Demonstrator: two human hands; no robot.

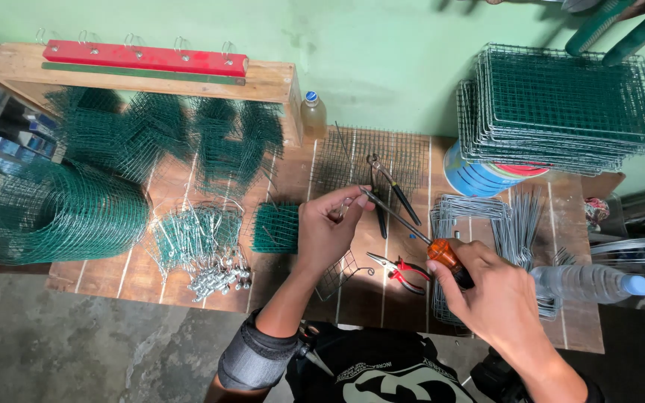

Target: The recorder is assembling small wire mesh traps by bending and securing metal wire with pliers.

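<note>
My right hand (498, 298) grips a screwdriver (446, 255) by its orange and black handle, its metal shaft running up-left to my left hand (328, 227). My left hand pinches a small bent piece of wire (343, 211) at the shaft's tip, above a small wire mesh piece (341, 270) on the wooden table (173, 276). Black-handled pliers (390, 190) lie just beyond the hands on a flat mesh panel (337, 160). Red-handled cutters (399, 271) lie on the table between my wrists.
A roll of green mesh (54, 216) lies at left, folded green mesh pieces (166, 138) behind it. A heap of wire hooks (199, 246) and a green mesh square (275, 227) sit left of my hand. Stacked mesh trays (561, 108) rest on a blue bucket (472, 175); bent wire frames (509, 220) and a water bottle (591, 282) at right.
</note>
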